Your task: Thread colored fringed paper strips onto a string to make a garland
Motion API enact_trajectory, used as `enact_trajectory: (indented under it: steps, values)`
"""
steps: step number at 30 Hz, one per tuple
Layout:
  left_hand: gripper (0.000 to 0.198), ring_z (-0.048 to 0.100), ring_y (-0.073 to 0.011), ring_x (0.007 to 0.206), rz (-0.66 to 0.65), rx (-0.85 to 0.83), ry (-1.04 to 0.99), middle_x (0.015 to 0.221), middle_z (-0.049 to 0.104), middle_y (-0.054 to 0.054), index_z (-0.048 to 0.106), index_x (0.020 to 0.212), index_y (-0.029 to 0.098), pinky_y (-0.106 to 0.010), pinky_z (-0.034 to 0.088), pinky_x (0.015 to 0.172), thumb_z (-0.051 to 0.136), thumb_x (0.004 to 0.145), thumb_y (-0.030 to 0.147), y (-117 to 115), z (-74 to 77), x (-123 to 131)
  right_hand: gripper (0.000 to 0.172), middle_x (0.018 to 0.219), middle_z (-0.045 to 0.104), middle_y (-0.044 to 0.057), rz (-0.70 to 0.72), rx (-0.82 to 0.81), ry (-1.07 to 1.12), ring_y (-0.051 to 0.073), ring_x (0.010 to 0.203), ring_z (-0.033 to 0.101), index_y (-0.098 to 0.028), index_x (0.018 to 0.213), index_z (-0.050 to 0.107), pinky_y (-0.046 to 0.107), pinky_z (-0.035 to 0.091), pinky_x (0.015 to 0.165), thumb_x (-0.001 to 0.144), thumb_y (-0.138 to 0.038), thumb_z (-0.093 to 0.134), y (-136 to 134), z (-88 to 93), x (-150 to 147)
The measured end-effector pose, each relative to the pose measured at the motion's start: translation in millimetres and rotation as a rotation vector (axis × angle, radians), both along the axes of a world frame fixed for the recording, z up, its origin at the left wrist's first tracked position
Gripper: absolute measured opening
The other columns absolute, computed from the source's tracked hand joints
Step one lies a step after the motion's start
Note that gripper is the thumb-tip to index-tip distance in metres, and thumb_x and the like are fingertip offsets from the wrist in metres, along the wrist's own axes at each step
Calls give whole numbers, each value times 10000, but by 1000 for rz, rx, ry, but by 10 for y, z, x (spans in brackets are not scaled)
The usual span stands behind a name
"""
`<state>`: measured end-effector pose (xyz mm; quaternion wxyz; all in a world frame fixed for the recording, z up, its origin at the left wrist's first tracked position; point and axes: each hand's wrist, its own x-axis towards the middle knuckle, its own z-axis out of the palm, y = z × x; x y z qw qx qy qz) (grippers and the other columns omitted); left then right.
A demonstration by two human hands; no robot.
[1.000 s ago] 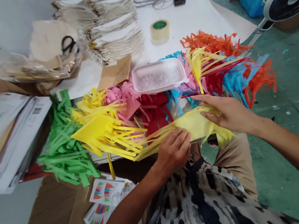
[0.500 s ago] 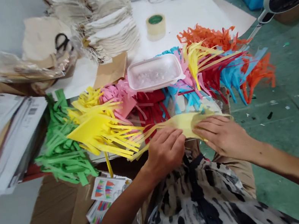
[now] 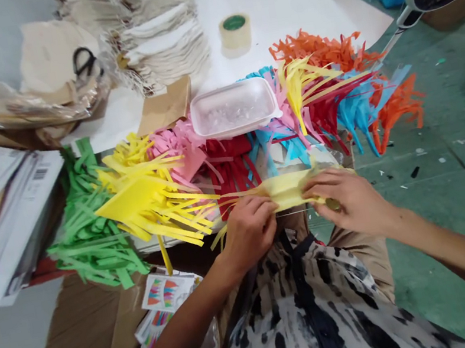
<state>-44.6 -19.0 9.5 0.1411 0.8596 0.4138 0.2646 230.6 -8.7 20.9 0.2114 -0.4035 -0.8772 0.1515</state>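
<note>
Closer together now, left hand and right hand pinch the yellow fringed paper bunched between them.

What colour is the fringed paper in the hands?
The fringed paper is yellow, clearest in the head view.

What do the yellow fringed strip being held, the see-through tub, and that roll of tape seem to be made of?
The yellow fringed strip looks like thin matte paper, creased where it bunches. The tub seems translucent glossy plastic, with glare along its rim. The roll of tape looks like clear shiny adhesive film, though its green core is unclear.
</note>
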Motion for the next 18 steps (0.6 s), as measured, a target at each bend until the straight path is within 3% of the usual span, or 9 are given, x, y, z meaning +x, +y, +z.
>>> enact_trajectory:
  steps: [3,6,10,14,18]
  values:
    - [108,705,-204,955,156,-151,-3,972,772,-30,690,949,203,-336,510,864,621,1014,254,67,85,16,332,859,733,53,-119,-204,72,213,822,668,-204,843,702,343,477,775,1065,-352,504,133,59,-40]
    - [188,692,-202,835,311,-204,106,886,749,-28,683,900,200,-329,450,749,622,1025,328,142,108,70,279,799,697,30,-277,-288,17,209,753,646,-214,884,682,318,415,686,1041,-380,522,213,48,-110]
    - [138,685,-219,821,382,-190,294,875,729,-33,682,926,205,-335,380,684,666,989,326,227,118,145,197,882,711,45,-369,-185,-138,242,814,655,-216,1088,674,335,382,719,984,-348,571,229,-6,-196]
    - [115,682,-232,820,373,-172,416,909,715,-32,673,967,214,-349,350,657,661,980,327,289,137,174,155,826,687,50,-387,-75,-275,257,831,647,-211,978,656,363,335,745,994,-316,543,246,-35,-237]
    - [138,681,-236,816,367,-161,455,918,709,-31,665,976,220,-357,339,642,633,991,353,308,119,184,157,875,704,69,-369,-30,-360,274,879,650,-202,1008,649,380,319,768,977,-322,553,269,-25,-254]
